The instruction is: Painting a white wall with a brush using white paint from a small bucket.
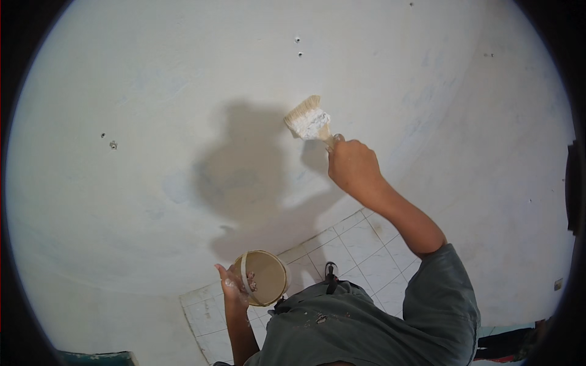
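My right hand point(355, 167) grips the handle of a wide paintbrush point(312, 120) with pale bristles and a white-crusted ferrule. The brush is at the off-white wall point(183, 105), its bristles pointing up and left; whether they touch the wall I cannot tell. Low in the view, my left hand point(236, 286) holds a round plastic bucket point(287, 274) by its side, near the raised handle, with white smears on the skin. Some fingers are hidden by the bucket. A pale beige content or inner surface shows inside it.
Small holes point(298, 47) dot the wall, with more at the left point(113, 145). White floor tiles point(366, 242) meet the wall's foot, where a sandal-clad foot point(330, 271) shows. A dark object point(573, 187) is at the far right, and dark items point(508, 345) lie lower right.
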Demonstrator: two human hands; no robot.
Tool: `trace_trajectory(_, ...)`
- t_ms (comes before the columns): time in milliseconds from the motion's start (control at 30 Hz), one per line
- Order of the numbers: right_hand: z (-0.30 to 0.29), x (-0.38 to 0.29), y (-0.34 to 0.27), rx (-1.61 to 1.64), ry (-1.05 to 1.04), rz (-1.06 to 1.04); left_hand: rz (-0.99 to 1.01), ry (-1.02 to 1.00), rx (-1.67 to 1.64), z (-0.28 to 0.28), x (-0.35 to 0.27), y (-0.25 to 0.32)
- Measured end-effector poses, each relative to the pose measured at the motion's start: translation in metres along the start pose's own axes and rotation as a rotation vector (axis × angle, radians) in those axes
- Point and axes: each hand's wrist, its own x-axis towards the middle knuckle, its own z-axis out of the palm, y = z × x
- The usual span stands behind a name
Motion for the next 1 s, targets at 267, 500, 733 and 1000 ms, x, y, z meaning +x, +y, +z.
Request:
trace_trajectory(267, -0.126, 0.048, -0.013, -0.127, 0.434, 0.116, -0.054, 0.037, 0.042, 0.000, 0.005, 0.005)
trace_trajectory(500, -0.056, 0.057, -0.055, -0.142, 0.511, 0.008, -0.064, 0.005, 0.056, -0.005, 0.000, 0.002)
trace_trajectory(733, -0.026, 0.044, -0.066, 0.195, 0.418, -0.141, -0.021, 0.168, 0.017, 0.001, 0.001, -0.001)
trace_trajectory(1000, -0.029, 0.085, -0.015, 0.184, 0.427, 0.112, -0.002, 0.083, -0.044, 0.003, 0.000, -0.004)
